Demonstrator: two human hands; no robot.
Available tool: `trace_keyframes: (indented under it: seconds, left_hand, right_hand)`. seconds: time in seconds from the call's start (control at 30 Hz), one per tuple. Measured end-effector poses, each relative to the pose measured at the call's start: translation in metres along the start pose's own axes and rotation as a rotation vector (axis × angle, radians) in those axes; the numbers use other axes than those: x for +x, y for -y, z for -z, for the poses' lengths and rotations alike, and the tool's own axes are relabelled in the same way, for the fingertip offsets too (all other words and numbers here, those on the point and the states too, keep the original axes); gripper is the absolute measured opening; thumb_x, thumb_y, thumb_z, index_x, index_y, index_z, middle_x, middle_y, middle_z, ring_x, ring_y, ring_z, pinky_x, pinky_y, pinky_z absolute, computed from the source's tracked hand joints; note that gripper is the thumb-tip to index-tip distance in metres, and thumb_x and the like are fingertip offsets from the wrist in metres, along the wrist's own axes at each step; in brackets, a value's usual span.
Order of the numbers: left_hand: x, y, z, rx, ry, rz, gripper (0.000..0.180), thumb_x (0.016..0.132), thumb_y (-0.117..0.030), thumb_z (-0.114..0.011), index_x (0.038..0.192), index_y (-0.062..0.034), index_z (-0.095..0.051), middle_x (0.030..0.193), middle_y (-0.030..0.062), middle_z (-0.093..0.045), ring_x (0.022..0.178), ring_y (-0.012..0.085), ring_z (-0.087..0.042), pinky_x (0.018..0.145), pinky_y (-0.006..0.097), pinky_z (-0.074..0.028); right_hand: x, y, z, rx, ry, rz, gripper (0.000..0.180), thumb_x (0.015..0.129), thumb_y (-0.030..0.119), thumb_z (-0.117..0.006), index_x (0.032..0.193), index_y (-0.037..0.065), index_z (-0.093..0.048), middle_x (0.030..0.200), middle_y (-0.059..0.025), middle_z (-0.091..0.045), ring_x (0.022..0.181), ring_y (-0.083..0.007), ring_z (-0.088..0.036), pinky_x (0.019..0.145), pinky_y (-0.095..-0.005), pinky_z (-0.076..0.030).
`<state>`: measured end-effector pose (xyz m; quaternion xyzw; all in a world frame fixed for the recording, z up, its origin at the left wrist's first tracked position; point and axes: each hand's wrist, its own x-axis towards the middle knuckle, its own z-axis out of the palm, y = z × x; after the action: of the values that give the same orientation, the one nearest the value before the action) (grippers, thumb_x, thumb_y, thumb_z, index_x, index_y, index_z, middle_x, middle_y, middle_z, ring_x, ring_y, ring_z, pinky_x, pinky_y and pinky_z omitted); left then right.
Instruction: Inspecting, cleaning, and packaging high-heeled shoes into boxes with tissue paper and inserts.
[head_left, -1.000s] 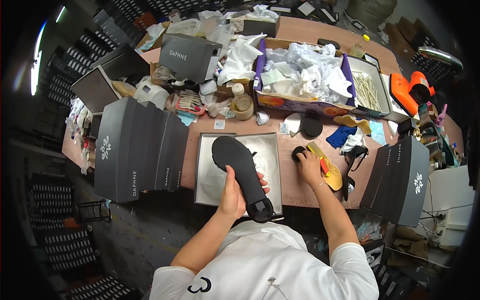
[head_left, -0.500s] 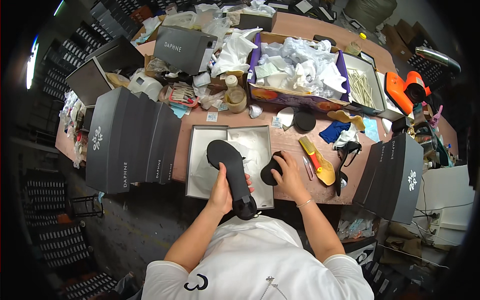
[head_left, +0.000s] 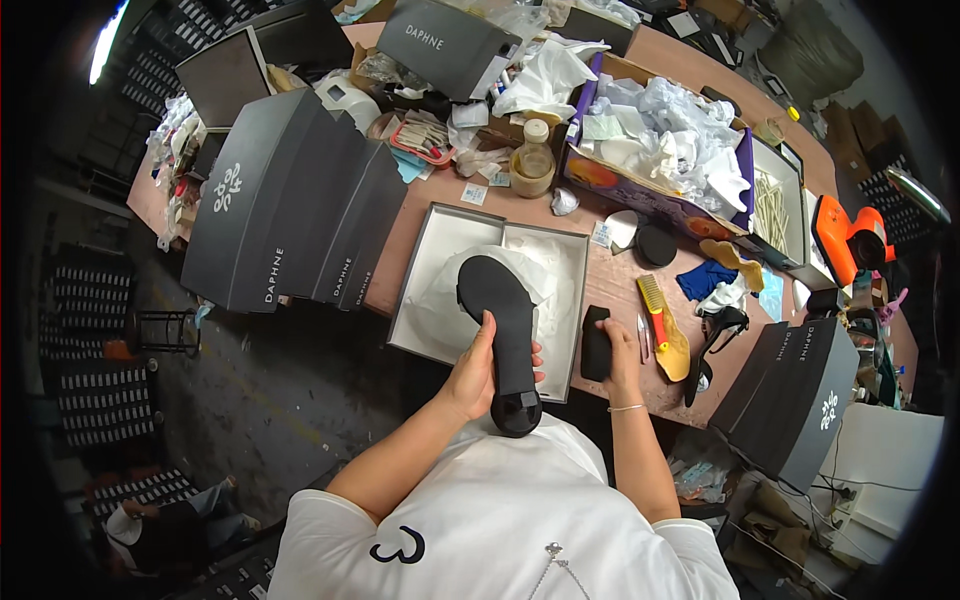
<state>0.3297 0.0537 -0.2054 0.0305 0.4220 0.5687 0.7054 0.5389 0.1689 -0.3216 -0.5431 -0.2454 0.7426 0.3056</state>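
Observation:
My left hand (head_left: 470, 380) is closed around a black heeled sandal (head_left: 502, 305), its sole turned up and its heel toward my shirt. The sandal is over an open shoe box (head_left: 425, 262) with white tissue paper (head_left: 440, 288) inside. To the right of the box, my right hand (head_left: 622, 358) grips a dark, block-like pad (head_left: 594, 350) by its side; what the pad is made of I cannot tell. Near that hand lie a brush (head_left: 653, 300) with a red and yellow handle, a tan insole (head_left: 675, 355), a slim pointed tool (head_left: 645, 340) and another black sandal (head_left: 712, 345).
Dark shoe boxes stand at the left (head_left: 270, 210) and right (head_left: 790, 390) of the table. A purple carton (head_left: 640, 190) of crumpled paper is at the back, beside a box of thin sticks (head_left: 775, 205). A bottle (head_left: 534, 155) stands in a cup. A person (head_left: 165, 530) is at the lower left.
The whole view has shifted, carrying the table up and to the right. My right hand has turned the pad, which now shows a narrow rectangular side. The left hand keeps hold of the sandal.

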Motion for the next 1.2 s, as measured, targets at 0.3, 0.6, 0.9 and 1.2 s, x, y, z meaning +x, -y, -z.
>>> trace_keyframes:
  seconds: [0.3,0.6,0.9,1.2]
  left_hand:
    - [0.005,-0.001,-0.013,0.038,0.131,0.030,0.070,0.095,-0.063,-0.027,0.132,-0.0055,-0.044,0.128,0.0093,-0.053,0.119,0.0182,-0.053,0.099,0.034,-0.046]
    - [0.006,0.014,-0.001,0.078,0.084,0.196,0.067,0.097,-0.060,-0.029,0.134,-0.0058,-0.041,0.126,0.0064,-0.052,0.117,0.0148,-0.051,0.096,0.030,-0.045]
    - [0.001,0.012,0.000,0.112,0.087,0.189,0.070,0.093,-0.065,-0.027,0.118,-0.0044,-0.052,0.100,0.0076,-0.060,0.095,0.0170,-0.060,0.086,0.031,-0.050]
    - [-0.001,0.020,-0.003,0.083,0.174,0.058,0.077,0.093,-0.067,-0.021,0.136,-0.0055,-0.038,0.126,0.0092,-0.052,0.117,0.0177,-0.052,0.098,0.033,-0.046]
  right_hand:
    - [-0.096,0.053,-0.070,-0.865,0.532,1.013,0.047,0.077,0.004,-0.072,0.122,0.007,-0.058,0.137,-0.0192,-0.043,0.117,-0.0321,-0.051,0.094,-0.0366,-0.045]
    - [-0.118,0.053,-0.066,-1.054,0.843,1.002,0.050,0.062,-0.009,-0.064,0.110,0.005,-0.066,0.104,-0.0068,-0.061,0.097,-0.0273,-0.052,0.086,-0.0365,-0.044]
    - [-0.116,0.045,-0.008,-1.235,0.851,0.874,0.034,0.068,-0.007,-0.067,0.101,0.004,-0.065,0.087,-0.0080,-0.060,0.085,-0.0279,-0.054,0.079,-0.0355,-0.045]
    - [-0.124,0.030,-0.064,-0.890,0.523,1.092,0.035,0.070,-0.006,-0.069,0.103,0.003,-0.062,0.090,-0.0123,-0.061,0.083,-0.0312,-0.058,0.073,-0.0376,-0.048]
